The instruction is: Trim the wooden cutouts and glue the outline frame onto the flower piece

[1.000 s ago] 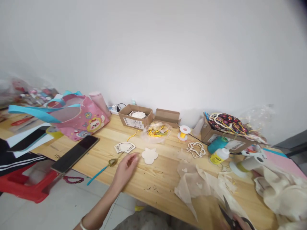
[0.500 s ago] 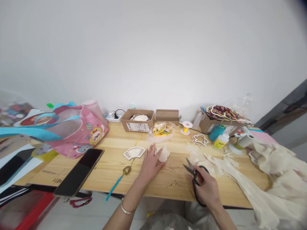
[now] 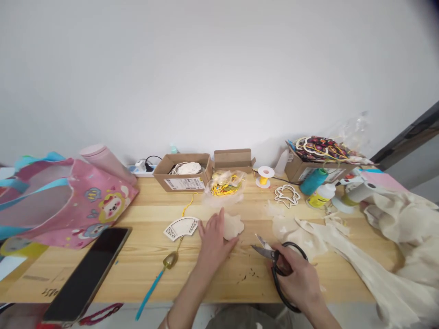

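So the left hand (image 3: 213,242) is lying open and flat on the desk (image 3: 219,285), fingertips resting on the left edge of a pale wooden flower cutout (image 3: 235,225), not wrapped around it; that cutout sits mid-desk, just near of a clear bag of yellow thread (image 3: 226,186); the right hand (image 3: 299,283) is to its right, closer to the near edge, fingers closed through the loops of black scissors (image 3: 270,253), blades a bit apart and pointing left toward the cutout but not touching it; left of the left hand there's a fan-shaped wooden piece (image 3: 181,227), and near of that a blue-handled tool (image 3: 156,278) with a brassy tip; a dark phone (image 3: 87,272) lies at the near left, with a pink bag (image 3: 68,205) beyond it; along the far edge a cardboard box (image 3: 181,172), a yellow spool (image 3: 265,176), a wooden outline shape (image 3: 287,195) and a teal thread cone (image 3: 313,181); cream fabric (image 3: 377,256) is heaped over the right side, reaching to just beside the scissors.
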Available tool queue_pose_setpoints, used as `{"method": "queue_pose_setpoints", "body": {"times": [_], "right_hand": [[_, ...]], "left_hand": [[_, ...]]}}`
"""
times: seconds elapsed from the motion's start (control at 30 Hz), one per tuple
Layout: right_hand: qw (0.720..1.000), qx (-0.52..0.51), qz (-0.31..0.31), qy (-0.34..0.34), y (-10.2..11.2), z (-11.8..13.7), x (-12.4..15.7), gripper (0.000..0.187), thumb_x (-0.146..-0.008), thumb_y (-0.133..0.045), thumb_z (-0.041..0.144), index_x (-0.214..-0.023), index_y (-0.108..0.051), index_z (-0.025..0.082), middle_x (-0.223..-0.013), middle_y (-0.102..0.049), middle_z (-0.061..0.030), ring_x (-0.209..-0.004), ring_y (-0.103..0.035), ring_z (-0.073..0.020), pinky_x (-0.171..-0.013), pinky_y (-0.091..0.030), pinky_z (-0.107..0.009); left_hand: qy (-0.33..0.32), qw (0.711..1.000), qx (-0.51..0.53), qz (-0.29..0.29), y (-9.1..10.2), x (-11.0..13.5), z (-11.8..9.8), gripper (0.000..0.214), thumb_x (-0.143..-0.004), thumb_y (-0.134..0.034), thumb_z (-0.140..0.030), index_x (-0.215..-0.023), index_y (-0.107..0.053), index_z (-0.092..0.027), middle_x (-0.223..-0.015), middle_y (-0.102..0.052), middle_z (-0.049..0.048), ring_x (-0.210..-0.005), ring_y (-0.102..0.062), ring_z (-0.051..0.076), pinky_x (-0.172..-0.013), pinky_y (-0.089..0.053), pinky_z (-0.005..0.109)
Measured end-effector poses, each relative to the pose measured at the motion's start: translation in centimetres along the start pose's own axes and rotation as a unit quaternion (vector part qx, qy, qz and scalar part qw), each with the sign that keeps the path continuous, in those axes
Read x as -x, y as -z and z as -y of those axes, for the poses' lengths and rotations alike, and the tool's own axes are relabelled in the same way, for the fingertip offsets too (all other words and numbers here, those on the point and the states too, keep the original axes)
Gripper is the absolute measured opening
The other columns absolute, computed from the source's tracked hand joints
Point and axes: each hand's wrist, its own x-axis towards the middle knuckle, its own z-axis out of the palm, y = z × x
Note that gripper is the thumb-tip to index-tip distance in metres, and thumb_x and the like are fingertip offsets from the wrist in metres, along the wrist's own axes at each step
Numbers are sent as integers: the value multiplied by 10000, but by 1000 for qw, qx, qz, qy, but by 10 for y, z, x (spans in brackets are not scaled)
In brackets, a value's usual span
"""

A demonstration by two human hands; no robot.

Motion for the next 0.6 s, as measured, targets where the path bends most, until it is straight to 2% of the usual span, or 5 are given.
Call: {"method": "queue_pose_setpoints", "body": {"times": [0.1,0.17,0.27,0.4,0.6], "right_hand": [[999,-23,-24,32,-1,-5,2,251,-682,-556,261,-921,-614,208,-682,-642,-6,-577,-589,-134,-532,-479,-216],[997,-47,-36,47,0,-7,3,242,-689,-555,244,-923,-601,200,-651,-624,5,-548,-577,-121,-519,-476,-201],[994,-77,-50,53,2,-9,4,239,-696,-543,219,-930,-584,193,-637,-606,10,-529,-567,-114,-494,-470,-193],[992,-94,-58,62,5,-9,3,250,-679,-545,185,-927,-570,200,-611,-583,21,-517,-559,-116,-469,-462,-196],[988,-121,-54,77,11,-7,1,290,-650,-540,138,-932,-565,203,-609,-576,20,-518,-552,-119,-466,-462,-204]], "left_hand": [[-164,976,54,134,14,-10,13,655,-789,-400,-174,-1373,-115,-250,-1406,-301,69,-1311,-184,229,-1043,-89,527],[-216,959,80,162,24,-18,18,635,-803,-323,-99,-1375,-109,-273,-1440,-222,32,-1320,-151,193,-1061,-143,461],[-166,973,96,126,32,-25,16,557,-835,-308,-131,-1364,-182,-252,-1412,-292,52,-1281,-274,170,-1045,-250,386],[-70,992,83,64,19,-13,6,514,-833,-426,-284,-1324,-282,-245,-1385,-341,73,-1259,-320,194,-1020,-302,385],[-119,991,-32,49,-3,3,-6,436,-834,-439,-308,-1266,-403,-260,-1444,-181,110,-1321,-119,277,-1018,-232,494]]}}
